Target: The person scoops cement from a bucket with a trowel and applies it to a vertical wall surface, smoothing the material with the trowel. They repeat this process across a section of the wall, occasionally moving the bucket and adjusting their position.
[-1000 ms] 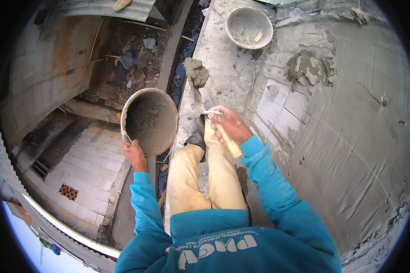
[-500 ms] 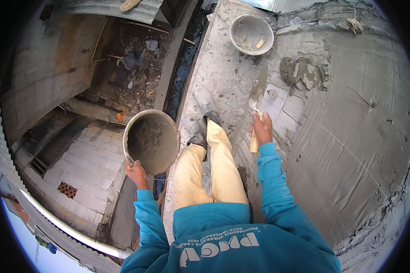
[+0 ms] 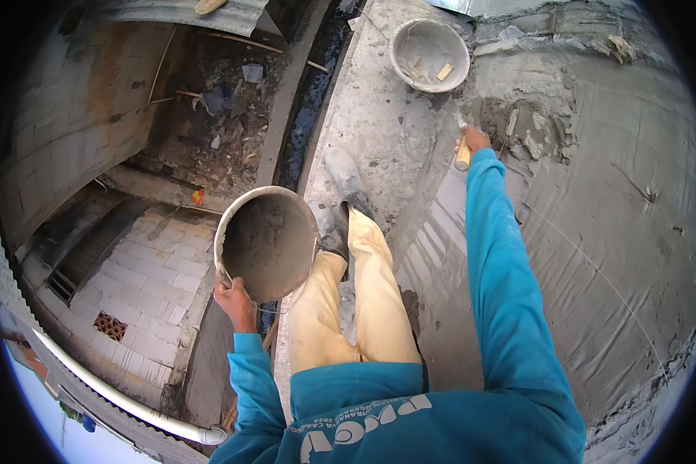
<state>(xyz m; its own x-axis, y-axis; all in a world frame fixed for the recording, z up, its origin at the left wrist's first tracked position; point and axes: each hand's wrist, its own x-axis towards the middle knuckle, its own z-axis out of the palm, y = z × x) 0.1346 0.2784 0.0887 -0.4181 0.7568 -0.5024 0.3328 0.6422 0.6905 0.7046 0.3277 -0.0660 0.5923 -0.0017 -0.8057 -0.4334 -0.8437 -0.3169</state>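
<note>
Presently, your left hand (image 3: pixel 236 303) is closed on the rim of a round grey bucket (image 3: pixel 281 284), at its lower left side, and the bucket is tilted so that its dark wet mortar (image 3: pixel 257 232) can be seen. Your right arm is stretched forward, and your right hand (image 3: pixel 475 140) is closed around the light wooden handle (image 3: pixel 463 158) of a trowel, whose blade I cannot see clearly. This hand is just beside a rough grey mortar lump (image 3: pixel 535 127) on the grey plastered wall (image 3: pixel 595 201). Ahead of your grey boots (image 3: pixel 354 189), a second round grey basin (image 3: pixel 396 58), with small wooden pieces (image 3: pixel 445 72) inside, stands on the pale concrete ledge (image 3: pixel 398 127).
</note>
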